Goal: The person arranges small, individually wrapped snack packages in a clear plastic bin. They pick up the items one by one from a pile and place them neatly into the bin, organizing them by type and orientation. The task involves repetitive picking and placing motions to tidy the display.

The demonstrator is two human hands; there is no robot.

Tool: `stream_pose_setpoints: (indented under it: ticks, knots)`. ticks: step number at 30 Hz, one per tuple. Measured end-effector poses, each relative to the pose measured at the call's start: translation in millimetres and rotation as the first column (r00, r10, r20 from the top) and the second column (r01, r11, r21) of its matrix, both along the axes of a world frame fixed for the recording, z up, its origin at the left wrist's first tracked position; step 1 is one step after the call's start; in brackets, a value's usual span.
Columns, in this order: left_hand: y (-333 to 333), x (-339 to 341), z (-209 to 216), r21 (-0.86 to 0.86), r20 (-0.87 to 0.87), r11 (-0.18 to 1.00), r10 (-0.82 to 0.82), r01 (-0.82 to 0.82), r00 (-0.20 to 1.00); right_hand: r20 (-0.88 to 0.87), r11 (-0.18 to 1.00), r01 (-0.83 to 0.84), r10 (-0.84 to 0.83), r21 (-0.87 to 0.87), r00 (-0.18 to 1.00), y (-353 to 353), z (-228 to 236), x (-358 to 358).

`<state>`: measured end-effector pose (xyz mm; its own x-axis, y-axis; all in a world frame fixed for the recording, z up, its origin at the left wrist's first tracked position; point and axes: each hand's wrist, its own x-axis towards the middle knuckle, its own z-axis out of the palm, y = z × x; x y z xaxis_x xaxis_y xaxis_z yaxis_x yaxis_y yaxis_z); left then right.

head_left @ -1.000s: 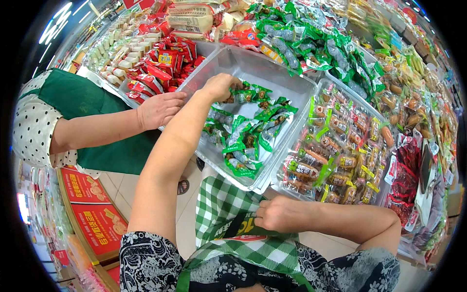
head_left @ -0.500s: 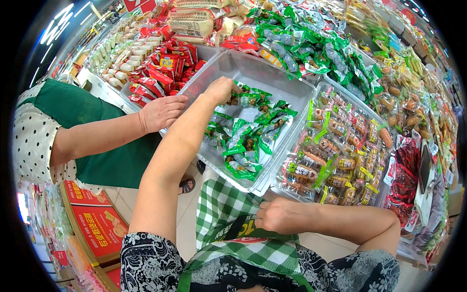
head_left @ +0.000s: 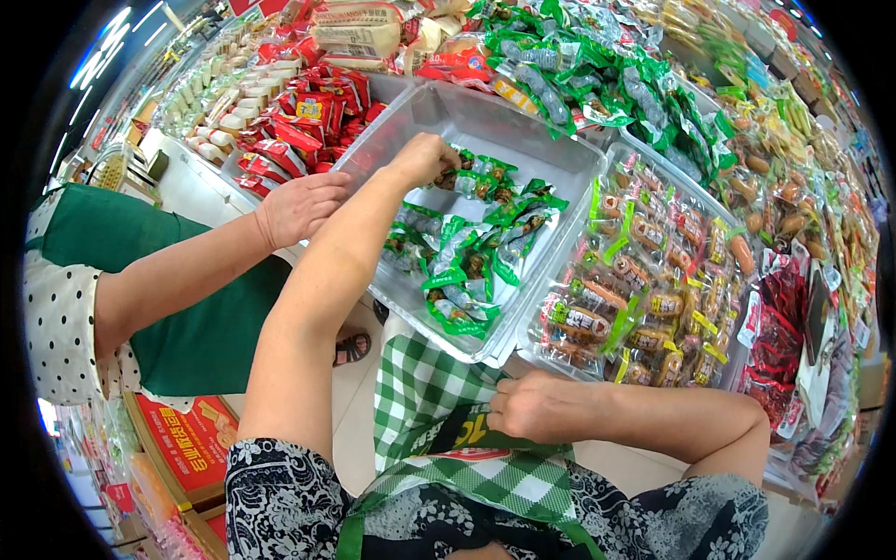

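Observation:
My left hand (head_left: 426,162) reaches into a clear plastic bin (head_left: 569,149), fingers closed at the end of a green snack packet (head_left: 476,177) near the far left side. Several more green-and-clear packets (head_left: 467,252) lie loosely across the bin's floor. Close to my body, my right hand (head_left: 534,407) is curled in a fist against my green checked apron (head_left: 425,373), just below the bin's near corner. Whatever it may grip is hidden. A co-worker's hand (head_left: 303,207) rests by the bin's left rim, beside my left forearm.
Right of the bin stands a tray of wrapped sausages (head_left: 644,280). Red packets (head_left: 308,117) fill a compartment at the far left, and green packets (head_left: 597,65) are heaped behind. A co-worker in a green apron (head_left: 187,299) stands close on my left.
The view has shifted slightly. My left hand stays at nearly the same spot in the bin, a little farther up. My right hand keeps its place; the packets look almost unchanged.

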<state>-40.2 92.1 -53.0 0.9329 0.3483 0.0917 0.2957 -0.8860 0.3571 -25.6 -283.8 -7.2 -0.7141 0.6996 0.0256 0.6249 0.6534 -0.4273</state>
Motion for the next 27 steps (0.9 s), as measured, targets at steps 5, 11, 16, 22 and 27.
stream_pose_setpoints:
  ticks: [5, 11, 16, 22, 27]
  knots:
    - [6.9, 7.2, -15.6, -0.084, 0.032, 0.995, -0.046, 0.049, 0.998, -0.037, 1.000, 0.016, -0.015, 0.027, 0.999, 0.2, -0.5, -1.4]
    - [6.9, 8.2, -0.4, -0.239, 0.018, 0.969, -0.061, 0.063, 0.998, -0.013, 1.000, 0.019, -0.019, 0.003, 1.000, -0.8, 3.8, 0.4]
    - [13.6, -3.4, 16.4, -0.188, 0.044, 0.982, 0.001, 0.008, 0.999, -0.024, 1.000, 0.015, -0.015, 0.010, 1.000, -0.9, 0.3, 0.4]
    - [13.0, -21.7, 36.9, -0.380, -0.404, 0.911, -0.007, -0.161, 0.915, -0.017, 1.000, 0.013, -0.013, 0.008, 1.000, -0.9, -1.5, 0.3]
    - [-5.6, -21.8, 26.6, -0.139, -0.782, 0.980, -0.020, -0.144, 0.623, -0.063, 0.997, 0.034, -0.030, 0.067, 0.998, 0.2, -2.8, 0.1]
